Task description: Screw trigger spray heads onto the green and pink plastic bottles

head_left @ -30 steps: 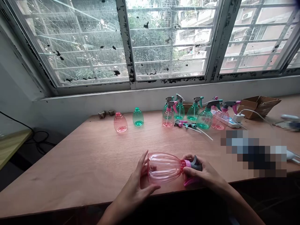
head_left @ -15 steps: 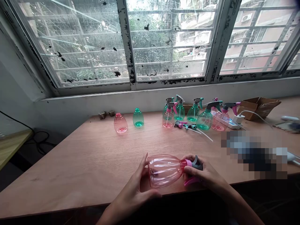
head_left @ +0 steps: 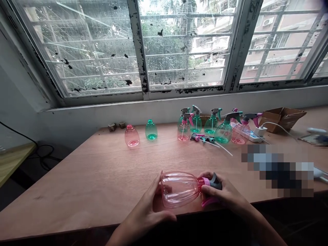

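Note:
A clear pink spray bottle (head_left: 180, 189) lies on its side in the air near the table's front edge, its base to the left and its grey and pink spray head (head_left: 215, 181) to the right. My left hand (head_left: 151, 201) cups the base end, thumb below and fingertips showing through the plastic behind it. Thumb and fingers of my right hand (head_left: 225, 193) are closed round the neck and pink collar. The pink trigger (head_left: 210, 201) points down and is partly covered by my right hand.
A headless pink bottle (head_left: 132, 136) and green bottle (head_left: 151, 130) stand at the back. Several spray bottles with heads, including a green one (head_left: 223, 131), stand right of them. Loose spray heads (head_left: 203, 138), a power strip (head_left: 252, 136) and a cardboard box (head_left: 282, 119) are nearby.
The bottle has turned slightly about its length, and my left fingertips now show through it. Both hands stay in nearly the same place.

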The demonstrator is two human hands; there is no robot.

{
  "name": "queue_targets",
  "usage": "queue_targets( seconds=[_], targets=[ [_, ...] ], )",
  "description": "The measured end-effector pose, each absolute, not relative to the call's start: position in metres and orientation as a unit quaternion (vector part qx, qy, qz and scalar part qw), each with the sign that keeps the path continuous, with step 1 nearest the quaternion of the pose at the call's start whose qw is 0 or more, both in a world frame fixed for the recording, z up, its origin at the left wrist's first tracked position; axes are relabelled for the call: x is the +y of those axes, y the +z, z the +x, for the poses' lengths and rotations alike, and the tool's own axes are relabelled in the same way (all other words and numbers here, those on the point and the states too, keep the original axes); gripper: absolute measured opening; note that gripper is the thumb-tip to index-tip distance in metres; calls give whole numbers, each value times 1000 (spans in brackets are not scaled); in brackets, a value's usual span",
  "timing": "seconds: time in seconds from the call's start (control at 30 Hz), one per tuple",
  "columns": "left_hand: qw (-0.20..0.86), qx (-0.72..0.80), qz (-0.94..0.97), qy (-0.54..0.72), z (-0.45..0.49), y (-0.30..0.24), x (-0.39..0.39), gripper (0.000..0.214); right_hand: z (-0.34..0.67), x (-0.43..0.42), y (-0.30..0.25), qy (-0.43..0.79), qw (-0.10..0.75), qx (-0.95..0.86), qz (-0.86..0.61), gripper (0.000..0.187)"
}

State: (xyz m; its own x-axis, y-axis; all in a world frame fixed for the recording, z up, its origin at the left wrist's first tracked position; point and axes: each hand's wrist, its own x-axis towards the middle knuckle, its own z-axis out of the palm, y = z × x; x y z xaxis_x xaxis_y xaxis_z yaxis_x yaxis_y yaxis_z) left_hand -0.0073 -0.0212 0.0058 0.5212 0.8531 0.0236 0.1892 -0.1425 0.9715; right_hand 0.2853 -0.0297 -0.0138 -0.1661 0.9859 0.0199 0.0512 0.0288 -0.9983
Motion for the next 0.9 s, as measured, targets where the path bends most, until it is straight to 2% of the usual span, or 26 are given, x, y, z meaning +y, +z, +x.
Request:
queue_targets(
  seconds=[0.13, 0.3, 0.43, 0.57, 0.77, 0.9],
  targets=[
    [527, 370, 702, 303, -10, 8, -21, 95, 287, -28, -16, 523, 448, -565, -454, 40],
    [496, 374, 719, 313, -8, 6, -23, 97, 284, -28, -17, 529, 485, -535, -446, 43],
    [510, 375, 712, 304, -7, 7, -22, 104, 282, -30, -16, 531, 496, -525, -444, 45],
    [517, 367, 710, 307, -11, 8, -22, 85, 282, -30, -15, 524, 495, -527, -450, 44],
    [501, 356, 724, 313, -10, 8, -27, 87, 283, -30, -14, 517, 496, -524, -461, 45],
    [510, 376, 709, 309, -10, 10, -27, 103, 284, -30, -15, 517, 478, -544, -456, 43]
  ],
)
